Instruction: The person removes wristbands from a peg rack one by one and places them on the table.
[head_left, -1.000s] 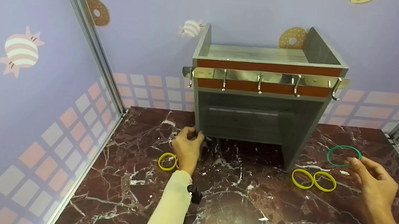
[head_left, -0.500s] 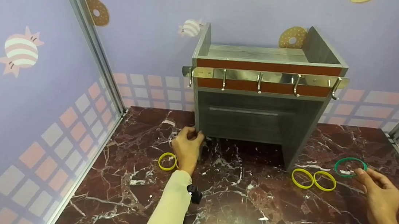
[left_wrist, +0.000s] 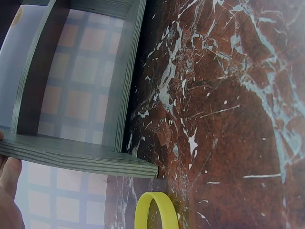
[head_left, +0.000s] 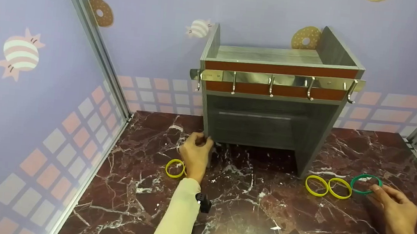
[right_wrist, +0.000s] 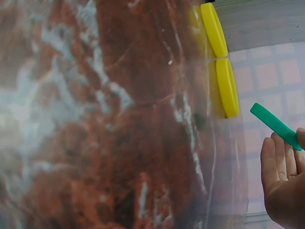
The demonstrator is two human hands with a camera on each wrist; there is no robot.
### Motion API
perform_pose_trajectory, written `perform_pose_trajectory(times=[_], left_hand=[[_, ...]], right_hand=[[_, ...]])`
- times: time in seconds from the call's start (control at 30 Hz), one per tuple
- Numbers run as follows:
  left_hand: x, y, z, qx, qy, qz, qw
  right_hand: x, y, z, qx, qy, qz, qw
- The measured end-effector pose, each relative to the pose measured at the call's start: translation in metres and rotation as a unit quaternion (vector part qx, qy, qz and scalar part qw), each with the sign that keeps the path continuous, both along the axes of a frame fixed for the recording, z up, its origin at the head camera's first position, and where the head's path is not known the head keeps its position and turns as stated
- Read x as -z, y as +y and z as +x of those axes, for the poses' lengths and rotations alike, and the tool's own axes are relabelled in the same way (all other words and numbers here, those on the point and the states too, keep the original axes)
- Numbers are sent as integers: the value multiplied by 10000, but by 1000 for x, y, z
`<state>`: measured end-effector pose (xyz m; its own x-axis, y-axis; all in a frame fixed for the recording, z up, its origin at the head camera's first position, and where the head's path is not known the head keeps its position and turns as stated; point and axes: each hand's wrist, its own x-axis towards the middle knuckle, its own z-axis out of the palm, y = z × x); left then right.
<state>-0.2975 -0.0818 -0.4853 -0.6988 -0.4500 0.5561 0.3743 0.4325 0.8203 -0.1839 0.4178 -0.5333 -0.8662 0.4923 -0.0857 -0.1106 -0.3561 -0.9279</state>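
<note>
A grey wood-grain rack [head_left: 315, 137] stands at the back of the marbled surface. My left hand [head_left: 195, 157] holds the lower front edge of its left side panel [left_wrist: 81, 155], thumb and fingers on either side. In my right hand [head_left: 400, 212] a green wristband [right_wrist: 274, 125] is pinched between thumb and fingers. It hangs slightly above the surface, tilted. Just left of it two yellow wristbands [right_wrist: 227, 88] lie side by side, near the rack's right foot. Another yellow wristband [left_wrist: 166, 210] lies beside my left wrist, partly covered in the head view.
Across the rack's front runs a metal rail [head_left: 254, 78] with several hooks, over a red-brown strip [head_left: 255, 67]. A patterned wall [head_left: 154, 43] rises close behind, and a side panel with a metal post [head_left: 85, 40] bounds the left. Marbled surface [head_left: 237, 219] extends in front.
My right hand has come down and slightly rightward with the green wristband, bringing it close to the two yellow ones. My left hand and the rack have stayed put.
</note>
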Motion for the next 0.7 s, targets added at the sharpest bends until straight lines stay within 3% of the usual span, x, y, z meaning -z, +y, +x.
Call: perform_pose_trajectory(times=[0.37, 0.7], left_hand=[[1, 1, -1, -23, 109, -44, 9999], [1, 1, -1, -70, 104, -38, 9999]], right_hand=[[12, 7, 4, -120, -500, -97, 9986], [21, 13, 1, -37, -903, 388, 9952]])
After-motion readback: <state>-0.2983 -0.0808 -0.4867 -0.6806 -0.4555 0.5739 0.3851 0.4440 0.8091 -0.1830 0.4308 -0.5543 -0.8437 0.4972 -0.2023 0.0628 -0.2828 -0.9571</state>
